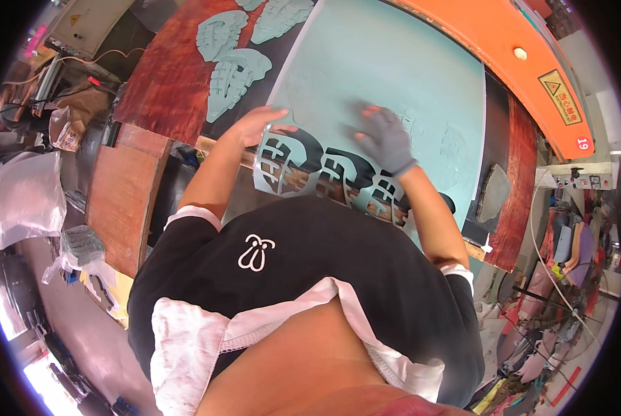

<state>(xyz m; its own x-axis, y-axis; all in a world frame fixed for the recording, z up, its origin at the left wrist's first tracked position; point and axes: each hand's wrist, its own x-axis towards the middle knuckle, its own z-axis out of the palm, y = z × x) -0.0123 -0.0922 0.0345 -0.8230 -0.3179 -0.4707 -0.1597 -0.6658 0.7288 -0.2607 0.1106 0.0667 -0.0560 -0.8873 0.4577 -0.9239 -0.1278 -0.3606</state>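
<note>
A large pale blue-green sheet (387, 62) lies on the worktable, its near strip full of shoe-upper-shaped cutouts and reaching over the front edge. My left hand (251, 127), bare, grips the sheet's left border beside the first cutout, and part of its fingers is hidden. Above the sheet's middle, my right hand (385, 141) wears a grey glove with bare fingertips; its fingers are apart and smeared by motion. Whether it touches the sheet I cannot tell. Faint pressed outlines show on the sheet near it. Several cut shoe-upper pieces (235, 75) lie at the far left.
An orange machine beam (525, 52) with a yellow warning label spans the far right. A reddish board (161, 76) borders the table's left, with another (511, 187) at right. A grey-green piece (494, 194) lies there. Scraps (546, 333) crowd the lower right; a brown panel (123, 201) stands left.
</note>
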